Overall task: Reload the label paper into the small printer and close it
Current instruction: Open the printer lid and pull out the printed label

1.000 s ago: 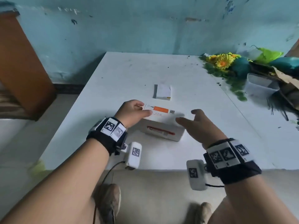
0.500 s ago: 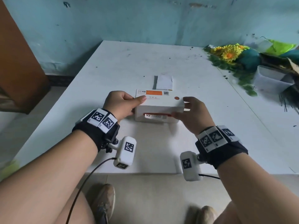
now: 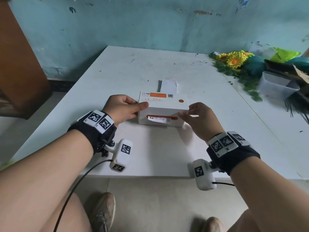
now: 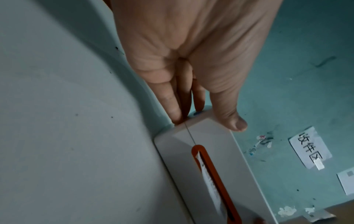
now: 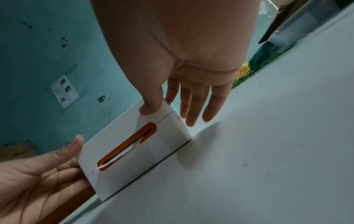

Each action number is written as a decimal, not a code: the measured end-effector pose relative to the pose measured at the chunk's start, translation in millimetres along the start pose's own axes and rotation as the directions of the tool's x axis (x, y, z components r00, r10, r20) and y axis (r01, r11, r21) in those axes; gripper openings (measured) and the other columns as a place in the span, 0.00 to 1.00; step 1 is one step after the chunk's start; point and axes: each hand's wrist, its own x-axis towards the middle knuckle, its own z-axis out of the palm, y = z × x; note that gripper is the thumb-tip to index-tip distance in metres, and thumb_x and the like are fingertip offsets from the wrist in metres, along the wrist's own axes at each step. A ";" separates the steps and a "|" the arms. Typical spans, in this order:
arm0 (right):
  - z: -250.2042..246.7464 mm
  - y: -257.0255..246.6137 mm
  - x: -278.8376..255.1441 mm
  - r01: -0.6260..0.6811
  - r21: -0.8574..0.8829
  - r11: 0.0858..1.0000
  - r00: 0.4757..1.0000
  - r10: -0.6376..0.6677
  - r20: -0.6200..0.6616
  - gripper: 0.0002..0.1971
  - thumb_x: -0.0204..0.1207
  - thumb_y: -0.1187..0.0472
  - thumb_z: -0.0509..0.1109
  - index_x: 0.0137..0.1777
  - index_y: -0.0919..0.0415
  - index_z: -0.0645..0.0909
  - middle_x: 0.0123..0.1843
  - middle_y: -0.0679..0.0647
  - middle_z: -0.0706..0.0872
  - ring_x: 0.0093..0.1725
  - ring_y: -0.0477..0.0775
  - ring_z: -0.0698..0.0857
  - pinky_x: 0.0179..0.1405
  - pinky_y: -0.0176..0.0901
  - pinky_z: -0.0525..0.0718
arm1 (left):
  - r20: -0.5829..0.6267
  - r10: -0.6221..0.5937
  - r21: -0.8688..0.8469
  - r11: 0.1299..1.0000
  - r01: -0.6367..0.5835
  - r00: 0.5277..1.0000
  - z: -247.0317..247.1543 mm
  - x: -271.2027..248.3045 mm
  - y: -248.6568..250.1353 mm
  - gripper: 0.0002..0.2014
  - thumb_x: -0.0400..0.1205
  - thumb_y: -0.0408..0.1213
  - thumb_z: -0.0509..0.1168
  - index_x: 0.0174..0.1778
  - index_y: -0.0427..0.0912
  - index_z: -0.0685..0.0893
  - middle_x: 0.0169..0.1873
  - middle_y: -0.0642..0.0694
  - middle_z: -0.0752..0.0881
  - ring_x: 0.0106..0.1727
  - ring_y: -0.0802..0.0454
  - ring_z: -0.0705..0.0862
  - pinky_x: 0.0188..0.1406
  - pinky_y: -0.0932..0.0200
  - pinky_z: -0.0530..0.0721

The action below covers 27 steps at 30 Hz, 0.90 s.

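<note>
My left hand [image 3: 122, 108] has its thumb laid flat over the top near corner of the printer [image 3: 163, 109] and its fingers [image 4: 173, 106] pressed together against the left end wall, so it clamps that end. My right hand [image 3: 199, 118] mirrors it more loosely: the thumb sits on the top edge at the right end, while the other fingers [image 5: 195, 106] hang straight and slightly spread just beside the end wall; I cannot tell whether they touch it.

The printer sits on the white surface [image 3: 150, 151] at 12 o'clock from me. Its lid looks down, with only a thin seam across the front, and a strip of label paper [image 3: 158, 119] pokes from the orange slot [image 3: 162, 117]. I judge the step to be seating the lid, or releasing it at both ends.

To do it well, I should press both ends evenly, thumbs down and fingers bracing, so the lid does not latch on 1 side only. I should keep the strip free and straight in the slot, not pinched askew.

I cannot see inside, so whether a roll is loaded is unknown. Any latch buttons on the end walls are mostly covered by my fingers. Behind the printer, at 12 o'clock, a white paper piece [image 3: 168, 85] is partly hidden; I cannot tell if it is spare labels. The print on the strip is too small to read.
</note>
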 end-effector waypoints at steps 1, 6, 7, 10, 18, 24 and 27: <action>-0.2 -1.9 -1.2 0.007 -0.025 1.000 1.000 -0.007 0.002 0.17 0.80 0.44 0.79 0.60 0.51 0.79 0.60 0.46 0.89 0.55 0.50 0.88 0.46 0.45 0.84 | 0.004 -0.001 -0.015 1.000 0.001 1.000 -0.1 0.8 -0.3 0.33 0.52 0.55 0.89 0.44 0.37 0.88 0.52 0.32 0.95 0.59 0.35 0.95 0.66 0.40 0.93; -0.4 -3.0 0.1 0.012 -0.081 0.997 1.000 -0.010 0.029 0.16 0.84 0.44 0.75 0.61 0.50 0.75 0.58 0.44 0.84 0.43 0.39 0.84 0.36 0.39 0.77 | 0.028 -0.006 -0.082 0.997 0.008 1.000 1.7 5.3 -4.3 0.36 0.53 0.53 0.87 0.51 0.35 0.90 0.55 0.35 0.95 0.61 0.42 0.95 0.63 0.49 0.93; -0.1 -2.7 0.8 0.014 -0.080 0.997 0.999 -0.011 0.033 0.17 0.84 0.44 0.75 0.61 0.50 0.75 0.58 0.44 0.84 0.43 0.41 0.85 0.36 0.40 0.78 | 0.042 -0.016 -0.089 0.996 0.020 0.999 1.2 6.7 -5.4 0.38 0.52 0.54 0.87 0.53 0.34 0.90 0.56 0.36 0.95 0.61 0.43 0.95 0.62 0.51 0.92; 0.9 -2.8 0.7 0.006 -0.059 0.998 0.999 -0.003 0.041 0.18 0.83 0.43 0.75 0.63 0.51 0.75 0.56 0.43 0.85 0.46 0.48 0.88 0.39 0.42 0.83 | 0.063 -0.024 -0.097 0.995 0.030 0.998 1.1 7.5 -4.7 0.40 0.49 0.55 0.87 0.51 0.33 0.90 0.56 0.34 0.95 0.61 0.41 0.95 0.63 0.49 0.92; 3.6 -6.7 4.2 -0.119 0.187 0.975 0.988 0.098 0.117 0.18 0.79 0.47 0.80 0.59 0.51 0.77 0.50 0.54 0.91 0.45 0.61 0.92 0.63 0.74 0.91 | 0.058 -0.001 0.004 1.000 0.001 0.998 -1.8 8.8 -6.5 0.42 0.40 0.52 0.90 0.47 0.37 0.88 0.52 0.33 0.96 0.58 0.34 0.95 0.66 0.38 0.93; 1.5 -2.6 0.0 -0.097 0.185 0.978 0.990 0.075 0.123 0.20 0.75 0.47 0.84 0.56 0.49 0.77 0.51 0.57 0.92 0.44 0.63 0.93 0.60 0.75 0.91 | 0.064 0.007 0.086 0.996 -0.013 0.998 -1.5 11.4 -7.7 0.20 0.67 0.37 0.90 0.47 0.38 0.87 0.51 0.36 0.96 0.60 0.37 0.95 0.66 0.38 0.92; -0.9 -1.3 -0.1 -0.104 0.197 0.975 0.989 0.080 0.126 0.17 0.77 0.51 0.83 0.55 0.52 0.78 0.49 0.60 0.93 0.42 0.63 0.91 0.58 0.77 0.91 | 0.076 0.006 0.114 0.993 -0.015 0.997 -0.5 12.5 -6.4 0.19 0.70 0.36 0.88 0.48 0.38 0.87 0.48 0.40 0.95 0.57 0.40 0.95 0.62 0.44 0.94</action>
